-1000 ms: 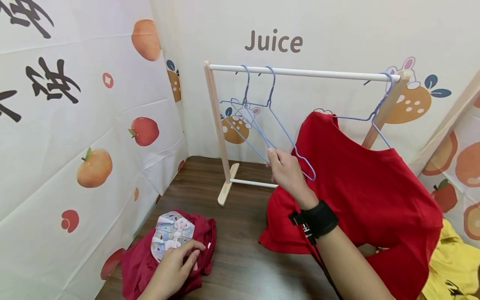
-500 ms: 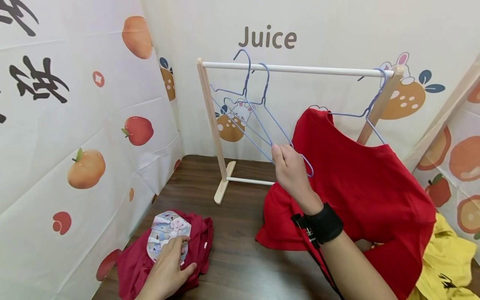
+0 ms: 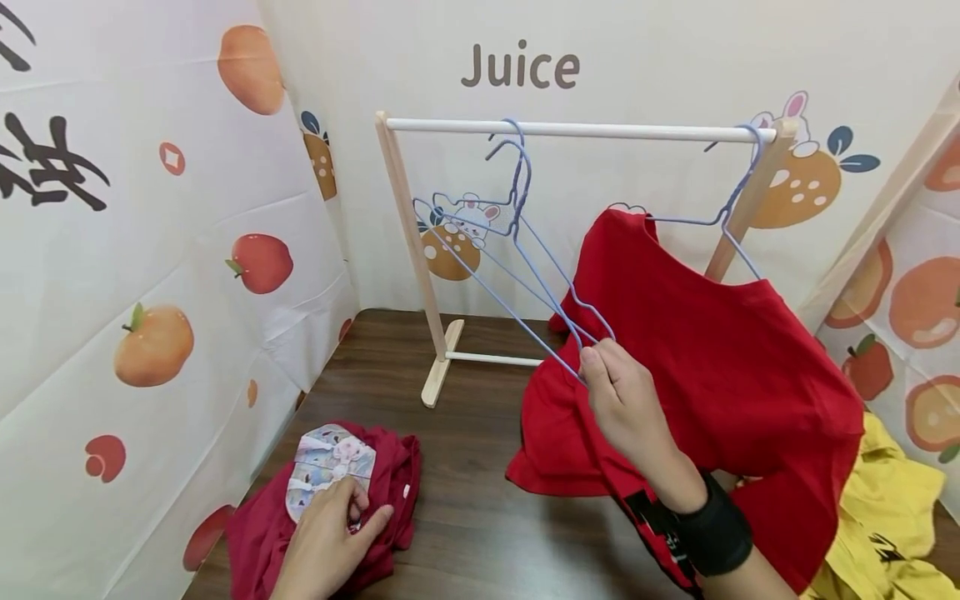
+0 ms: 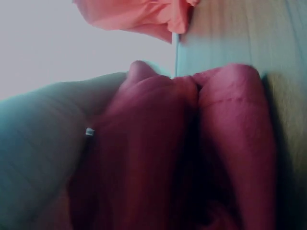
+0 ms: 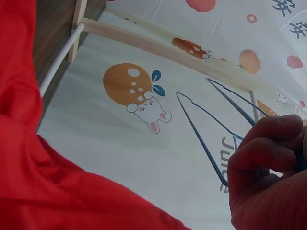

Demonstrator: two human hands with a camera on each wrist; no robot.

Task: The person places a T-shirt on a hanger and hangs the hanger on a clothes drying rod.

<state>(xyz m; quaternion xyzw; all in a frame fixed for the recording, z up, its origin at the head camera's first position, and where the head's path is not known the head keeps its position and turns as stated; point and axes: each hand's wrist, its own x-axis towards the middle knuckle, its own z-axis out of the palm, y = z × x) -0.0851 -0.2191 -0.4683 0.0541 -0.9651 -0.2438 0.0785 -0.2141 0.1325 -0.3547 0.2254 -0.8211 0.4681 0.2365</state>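
Cloth [image 3: 645, 67] printed with fruit, rabbits and the word "Juice" stands behind and to the left of everything, as a backdrop. Before it is a dark wood-grain table [image 3: 472, 433], carrying a rack [image 3: 406, 212] with pale wooden posts and a white rail across the top. A large red garment [image 3: 697, 367] is on a blue hanger [image 3: 686, 221] at the right end of that rail and drapes forward over the table. The maroon garment [image 3: 390, 492] lies bundled on the table at front left, well apart from the rack; a yellow garment [image 3: 881, 517] lies partly hidden behind the red one at the far right. A second blue hanger [image 3: 550, 257] hangs bare from the rail, left of the middle. Overlapping it in view is the held hanger [image 3: 528, 171], tilted, its hook off the rail. Of the hands, the right hand [image 3: 618, 400] has its fingers curled firmly round one end of this wire, while the left hand [image 3: 326, 529] rests on the maroon garment, fingers loosely bent and thumb apart, gripping nothing visibly. Under its fingers is a pale patterned patch [image 3: 330, 458]. A black wristband [image 3: 712, 525] circles the right wrist.
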